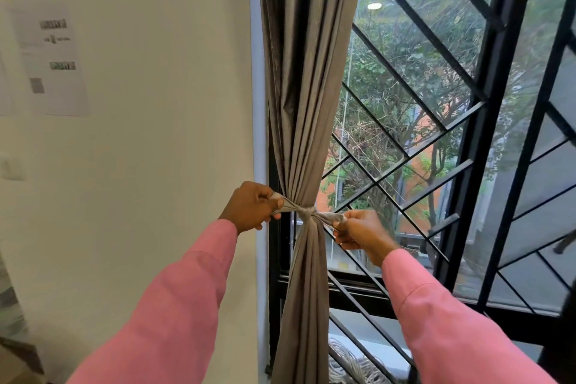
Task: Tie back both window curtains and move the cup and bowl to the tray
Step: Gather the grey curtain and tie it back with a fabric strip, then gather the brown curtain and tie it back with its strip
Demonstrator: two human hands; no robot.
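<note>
Grip of left hand (252, 207) and right hand (361, 232) pinches tie-back (307, 212) ends, arms outstretched, around gathered curtain (305, 103).

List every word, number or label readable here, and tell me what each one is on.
No text here can be read.
Sheet of paper on the wall: dark printed headings and a square code-like patch, all too blurred to read.
Curtain, tie band, pink sleeves, window grille: no lettering visible.
</note>
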